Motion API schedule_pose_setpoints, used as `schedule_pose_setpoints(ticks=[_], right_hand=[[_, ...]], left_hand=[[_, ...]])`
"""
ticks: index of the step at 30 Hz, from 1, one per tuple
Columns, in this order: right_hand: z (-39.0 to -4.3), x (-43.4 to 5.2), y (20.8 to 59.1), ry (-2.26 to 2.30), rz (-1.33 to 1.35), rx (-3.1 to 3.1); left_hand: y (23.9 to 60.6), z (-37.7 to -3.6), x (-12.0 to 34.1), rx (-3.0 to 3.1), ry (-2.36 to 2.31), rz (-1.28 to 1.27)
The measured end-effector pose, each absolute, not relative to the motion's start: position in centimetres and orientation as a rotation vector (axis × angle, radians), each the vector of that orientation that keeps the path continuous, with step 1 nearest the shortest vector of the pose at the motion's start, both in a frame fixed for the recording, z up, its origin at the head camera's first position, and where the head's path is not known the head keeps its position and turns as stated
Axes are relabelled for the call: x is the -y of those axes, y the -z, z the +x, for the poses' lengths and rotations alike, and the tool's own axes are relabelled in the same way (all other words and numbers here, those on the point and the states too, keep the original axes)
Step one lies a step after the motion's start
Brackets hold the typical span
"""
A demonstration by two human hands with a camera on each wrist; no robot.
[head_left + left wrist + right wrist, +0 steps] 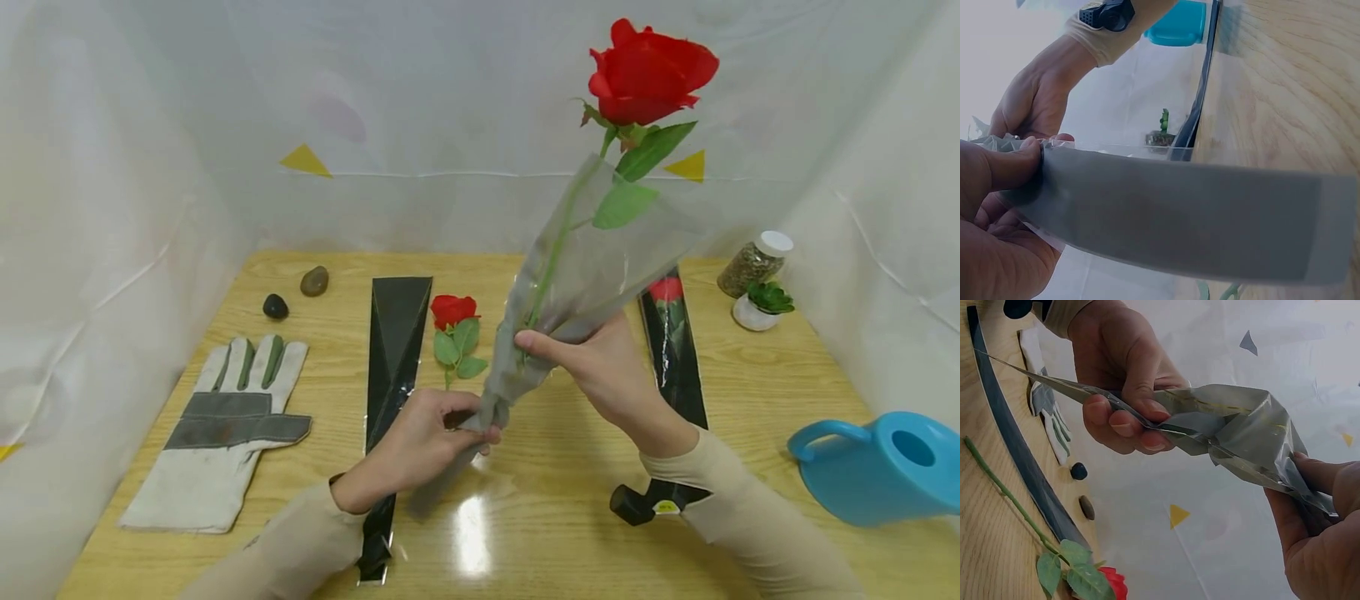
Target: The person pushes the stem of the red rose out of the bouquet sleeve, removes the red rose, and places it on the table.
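A red rose (648, 75) on a green stem leans up and right inside a clear-and-grey plastic flower sleeve (600, 267), its bloom standing out above the sleeve's edge. My right hand (611, 371) grips the middle of the sleeve, thumb laid over the stem. Lower down, my left hand (420, 442) pinches the narrow gathered end between thumb and fingers. In the left wrist view the sleeve's flat grey tail (1197, 212) runs out past the left hand (1004, 219). Crumpled, folded plastic (1241, 437) spans the space between both hands in the right wrist view.
Another rose (453, 312) lies on the table beside a flat black sleeve (397, 333). To the right, a black sleeve (678, 358) holds a rose. Around them are a work glove (217, 433), two stones (314, 282), a jar (753, 262), a potted succulent (761, 307) and a blue watering can (870, 475).
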State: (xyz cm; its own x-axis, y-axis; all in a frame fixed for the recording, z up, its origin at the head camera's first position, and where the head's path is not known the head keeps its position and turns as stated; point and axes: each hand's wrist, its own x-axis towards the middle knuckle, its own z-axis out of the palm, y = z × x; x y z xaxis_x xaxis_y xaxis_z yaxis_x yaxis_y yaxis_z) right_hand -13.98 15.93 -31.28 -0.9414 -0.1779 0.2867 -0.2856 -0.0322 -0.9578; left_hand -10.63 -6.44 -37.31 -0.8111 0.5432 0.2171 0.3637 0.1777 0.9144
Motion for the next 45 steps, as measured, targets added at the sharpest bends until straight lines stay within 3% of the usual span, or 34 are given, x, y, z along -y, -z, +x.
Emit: schedule_pose_setpoints(ticks=[26,45], right_hand=[[-14.1,-18.4,30.0,-2.375,0.558,1.724],[-13.3,-17.7,31.0,-2.282,0.472,1.827]], left_hand=[[36.5,-11.1,7.1,-2.376,-1.518,0.839],[36.2,-10.7,6.3,-2.409,-1.633,0.838]])
